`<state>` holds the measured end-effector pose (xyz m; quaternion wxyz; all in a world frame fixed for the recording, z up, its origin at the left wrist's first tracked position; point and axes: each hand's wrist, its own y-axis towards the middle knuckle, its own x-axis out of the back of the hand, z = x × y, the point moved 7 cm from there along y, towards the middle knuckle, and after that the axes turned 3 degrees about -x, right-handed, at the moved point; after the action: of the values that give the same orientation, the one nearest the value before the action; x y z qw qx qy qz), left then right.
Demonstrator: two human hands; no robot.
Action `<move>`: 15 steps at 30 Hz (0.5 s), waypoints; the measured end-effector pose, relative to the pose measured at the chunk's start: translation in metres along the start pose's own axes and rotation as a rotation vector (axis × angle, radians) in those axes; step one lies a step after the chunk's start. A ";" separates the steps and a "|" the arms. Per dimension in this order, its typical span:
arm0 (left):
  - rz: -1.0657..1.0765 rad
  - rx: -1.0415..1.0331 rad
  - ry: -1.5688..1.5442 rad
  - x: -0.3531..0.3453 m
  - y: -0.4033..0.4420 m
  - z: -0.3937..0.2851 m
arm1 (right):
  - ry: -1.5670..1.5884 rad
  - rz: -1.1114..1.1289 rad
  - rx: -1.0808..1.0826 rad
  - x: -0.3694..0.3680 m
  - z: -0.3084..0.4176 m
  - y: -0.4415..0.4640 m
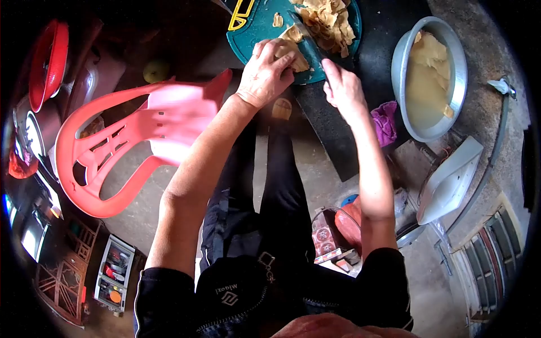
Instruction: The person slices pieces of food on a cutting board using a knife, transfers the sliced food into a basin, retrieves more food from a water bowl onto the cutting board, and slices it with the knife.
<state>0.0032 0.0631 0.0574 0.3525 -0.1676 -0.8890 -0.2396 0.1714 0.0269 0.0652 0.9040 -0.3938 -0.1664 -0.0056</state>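
Observation:
A round teal cutting board lies at the top of the view. My left hand is closed over a folded piece of tan, sheet-like food on the board, its fingers curled. A kitchen knife is in my right hand, which is wrapped round its handle. The blade points up and left across the board, between the held piece and a heap of cut tan pieces. One small scrap lies apart, left of the blade. My left fingers partly hide the held piece.
Right of the board, a metal basin holds cloudy liquid and more tan sheets. A purple cloth lies beside it on the dark tabletop. A pink plastic chair stands at left. A white sink-like basin is at right.

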 end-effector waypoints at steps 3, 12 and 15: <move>-0.008 0.010 0.031 -0.002 -0.002 -0.003 | -0.244 -0.021 0.121 -0.002 0.016 0.021; 0.173 -0.188 0.209 -0.004 0.026 0.009 | 0.282 0.070 0.142 0.037 0.007 -0.002; 0.022 0.035 -0.001 0.013 0.038 0.021 | 0.205 0.136 0.183 0.051 -0.005 -0.015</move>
<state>0.0001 0.1082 0.0652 0.3575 -0.1713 -0.8913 -0.2201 0.2192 0.0196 0.0886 0.9467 -0.3174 -0.0458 0.0306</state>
